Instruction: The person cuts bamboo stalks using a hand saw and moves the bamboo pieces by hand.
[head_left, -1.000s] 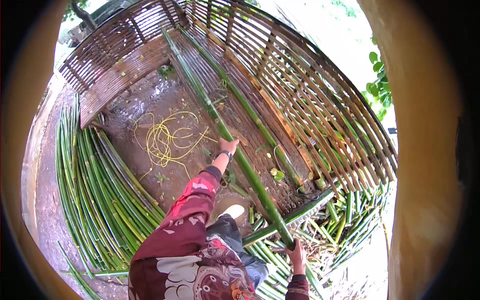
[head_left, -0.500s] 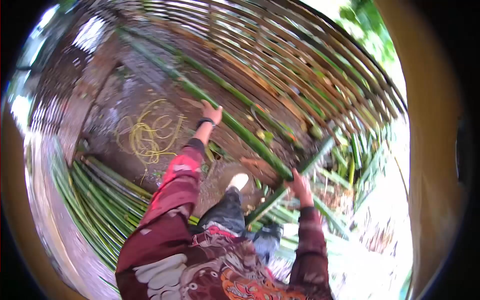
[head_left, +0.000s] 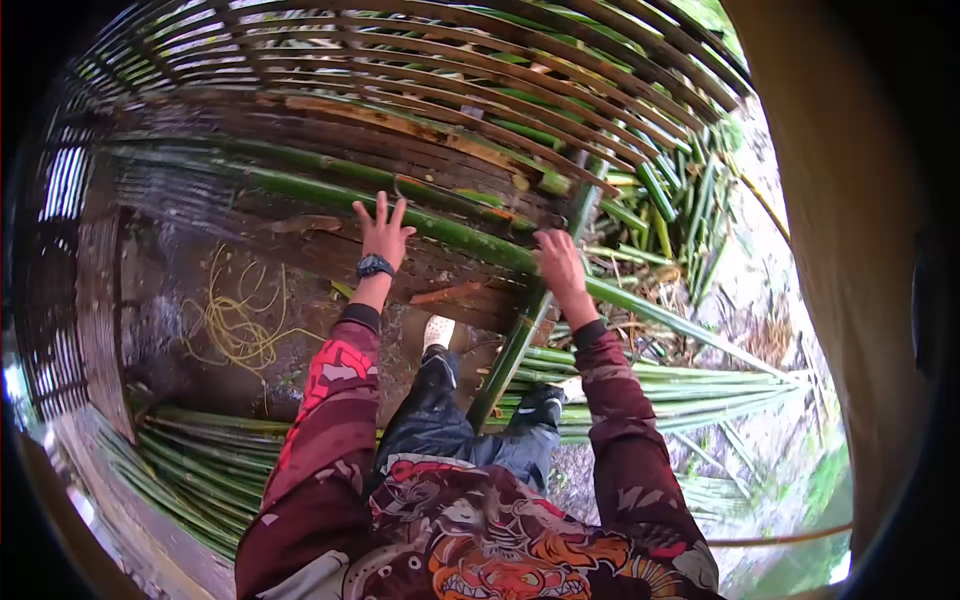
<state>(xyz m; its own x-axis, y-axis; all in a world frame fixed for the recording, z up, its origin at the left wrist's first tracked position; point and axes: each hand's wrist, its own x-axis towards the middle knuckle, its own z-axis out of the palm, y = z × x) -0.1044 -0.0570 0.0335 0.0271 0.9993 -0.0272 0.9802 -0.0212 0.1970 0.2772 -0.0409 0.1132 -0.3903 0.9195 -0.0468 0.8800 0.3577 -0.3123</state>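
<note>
Two bare hands are at one long green pole (head_left: 465,239), which slants across the brown boards (head_left: 475,276) in front of the person. The left hand (head_left: 384,238) is open, its fingers spread wide over the pole. The right hand (head_left: 563,268) is farther along to the right, close to where the pole meets a cross pole (head_left: 519,341). Its fingers bend, but I cannot tell if they grip. More green runs on past that hand, and I cannot tell if it is the same pole. One more pole (head_left: 300,157) lies just behind, on the side of the slat wall (head_left: 470,62).

A round pole may roll, so it seems best to hold it from above, hands well apart, and move it slowly. Fingers are best kept out of the spot where the poles cross, as they could get pinched. The white shoe (head_left: 437,333) needs firm ground, clear of the yellow rope (head_left: 240,330).
</note>
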